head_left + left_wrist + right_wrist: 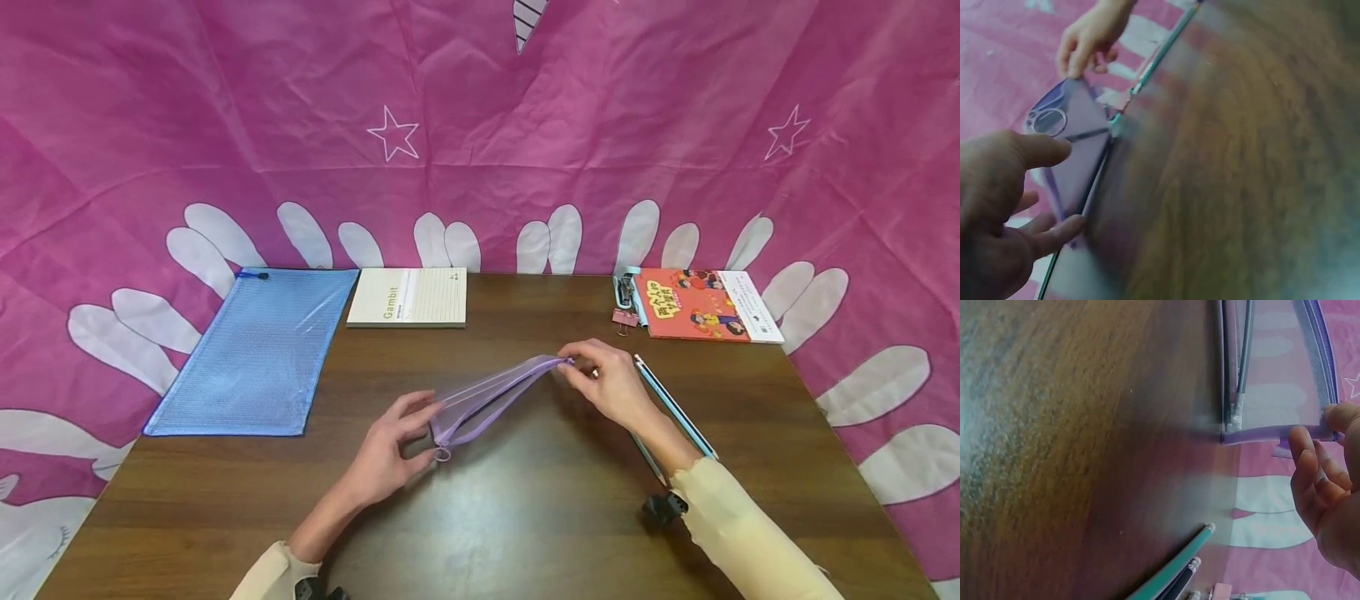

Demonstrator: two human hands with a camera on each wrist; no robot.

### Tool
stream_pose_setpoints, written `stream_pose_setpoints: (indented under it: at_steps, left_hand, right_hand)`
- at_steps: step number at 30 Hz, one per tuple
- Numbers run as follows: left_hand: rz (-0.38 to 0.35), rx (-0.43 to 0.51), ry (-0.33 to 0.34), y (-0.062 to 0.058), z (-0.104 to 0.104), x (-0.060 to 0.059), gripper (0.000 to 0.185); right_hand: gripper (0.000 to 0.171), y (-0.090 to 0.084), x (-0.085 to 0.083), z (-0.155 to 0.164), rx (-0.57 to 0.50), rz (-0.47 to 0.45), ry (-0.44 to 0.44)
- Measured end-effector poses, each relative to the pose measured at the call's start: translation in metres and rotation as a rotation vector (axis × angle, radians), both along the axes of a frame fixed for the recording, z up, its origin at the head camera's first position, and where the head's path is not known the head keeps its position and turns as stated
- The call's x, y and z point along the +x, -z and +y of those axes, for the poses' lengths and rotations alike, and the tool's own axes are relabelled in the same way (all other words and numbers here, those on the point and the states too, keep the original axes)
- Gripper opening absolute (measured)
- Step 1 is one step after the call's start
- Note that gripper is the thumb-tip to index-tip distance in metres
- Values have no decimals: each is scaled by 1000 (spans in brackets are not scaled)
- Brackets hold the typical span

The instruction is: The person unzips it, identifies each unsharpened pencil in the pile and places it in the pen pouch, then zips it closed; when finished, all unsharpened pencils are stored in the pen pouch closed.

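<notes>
Where pink star-printed cloth (480,125) hangs, brown wooden table (525,517) beneath.

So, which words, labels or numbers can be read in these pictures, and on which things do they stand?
"Gambit": on the cream notepad at the table's back edge, printed sideways.
Smaller print beside "Gambit": too small to read.
Large yellow characters on the red book: not Latin letters, too small to read for sure.
White strip along that book's right side: print too small to read.
Purple pouch, blue pouch, pencils: no text visible.
Both wrist views: no text.
</notes>
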State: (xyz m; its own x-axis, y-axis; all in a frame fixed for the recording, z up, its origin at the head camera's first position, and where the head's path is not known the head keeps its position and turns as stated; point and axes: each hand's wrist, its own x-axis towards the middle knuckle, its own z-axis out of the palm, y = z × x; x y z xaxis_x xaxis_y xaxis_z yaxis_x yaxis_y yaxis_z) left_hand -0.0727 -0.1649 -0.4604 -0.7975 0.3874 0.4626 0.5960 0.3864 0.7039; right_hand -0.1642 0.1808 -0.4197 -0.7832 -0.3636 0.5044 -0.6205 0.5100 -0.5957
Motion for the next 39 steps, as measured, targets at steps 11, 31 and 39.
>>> stream_pose_setpoints:
  at_steps: [11,31,39]
  left_hand:
    - [138,45,-23,0,17,-8,46]
    - [123,135,-116,-2,15,-13,36]
    - [155,147,-134,-15,22,-10,35]
  right_hand:
    - [24,-2,2,4,13,17,13]
    - [35,-16,47,-41,189,465,-10]
    - [38,-7,79,-98,156,484,-197]
